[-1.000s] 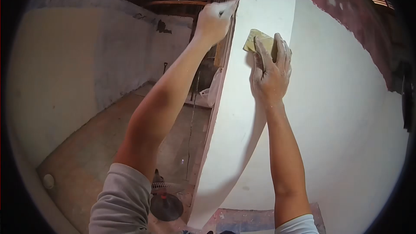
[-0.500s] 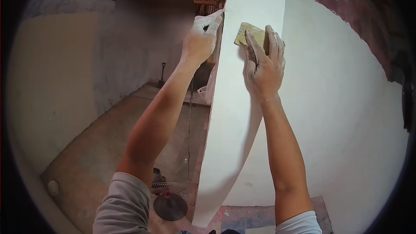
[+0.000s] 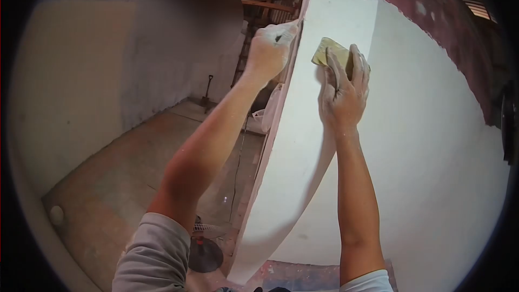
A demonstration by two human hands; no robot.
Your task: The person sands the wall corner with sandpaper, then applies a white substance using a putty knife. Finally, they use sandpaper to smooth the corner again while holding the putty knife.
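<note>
A white, smooth wall end (image 3: pixel 292 146) rises in front of me like a narrow column. My right hand (image 3: pixel 346 84) presses a yellowish sheet (image 3: pixel 331 52), apparently sandpaper, flat against its upper part; the fingers lie over the sheet's right side. To the left, my left hand (image 3: pixel 274 46) is closed at the column's left edge, its fingertips touching that edge. Whether it pinches anything there is hidden. Pale dust coats the fingers of both hands.
A white wall (image 3: pixel 432 146) adjoins the column on the right. Behind at left are a concrete floor (image 3: pixel 140 167), a shovel (image 3: pixel 207 89) against the far wall, a hanging cable and a fan with a dark round base (image 3: pixel 205 257). A pale plastic bag (image 3: pixel 268 113) hangs beside the column.
The view has shifted, so the column and both hands appear farther right and slightly lower. Both hands keep nearly the same places on the column, with the sheet still under the right one.
</note>
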